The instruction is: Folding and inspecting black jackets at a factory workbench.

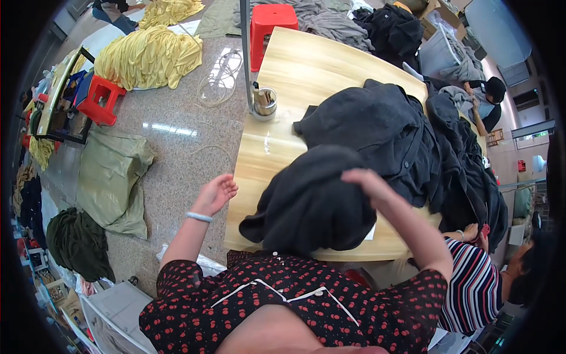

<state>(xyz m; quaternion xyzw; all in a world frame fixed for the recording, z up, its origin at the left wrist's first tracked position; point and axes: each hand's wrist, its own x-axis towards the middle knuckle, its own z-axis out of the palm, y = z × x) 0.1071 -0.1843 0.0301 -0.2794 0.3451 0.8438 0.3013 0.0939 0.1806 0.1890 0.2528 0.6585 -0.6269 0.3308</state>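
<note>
A bunched dark grey garment [315, 203] lies at the table's near edge, right in front of me; its top is smeared by motion. My left hand [221, 192] is raised beyond the table's left edge, open, palm up with loosely bent fingers, apart from the cloth. At the garment's upper right is my right hand [367, 182], blurred, with its fingers pointing left over the cloth. Whether it grips the fabric I cannot tell. Just behind lies a dark buttoned garment [371, 127], spread out on the wooden table [277, 76].
A metal cup of tools [264, 105] stands by a pole at the table's left edge. More dark garments [457, 153] cover the right side, where a person in stripes [471, 283] handles cloth. Red stools [271, 26], yellow fabric heaps [150, 59] and cable coils [221, 76] are beyond.
</note>
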